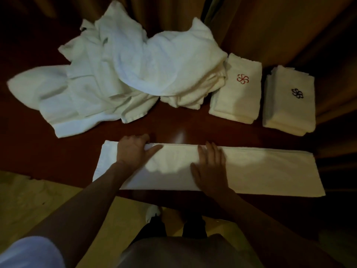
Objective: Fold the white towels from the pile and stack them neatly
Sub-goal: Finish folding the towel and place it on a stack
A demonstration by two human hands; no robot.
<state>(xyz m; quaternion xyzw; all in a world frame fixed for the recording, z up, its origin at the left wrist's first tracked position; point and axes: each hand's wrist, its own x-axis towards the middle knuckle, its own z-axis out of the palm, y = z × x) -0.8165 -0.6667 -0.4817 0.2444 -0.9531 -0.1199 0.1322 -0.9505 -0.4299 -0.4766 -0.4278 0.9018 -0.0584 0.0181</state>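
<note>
A white towel (260, 171) lies folded into a long strip across the near edge of the dark wooden table (183, 130). My left hand (133, 149) grips the strip's far edge near its left end, fingers curled over the fold. Flat on the strip's middle rests my right hand (210, 169), fingers spread. Behind, a loose pile of white towels (123, 74) fills the table's left and centre. To its right stand two folded stacks, one with a red emblem (237, 93) and one with a dark emblem (289, 101).
Brown curtains (270, 26) hang behind the table. A pale floor (29, 206) shows at the lower left, and my legs and a white shoe (152, 212) stand below the table's near edge. The strip's right end reaches the table's right side.
</note>
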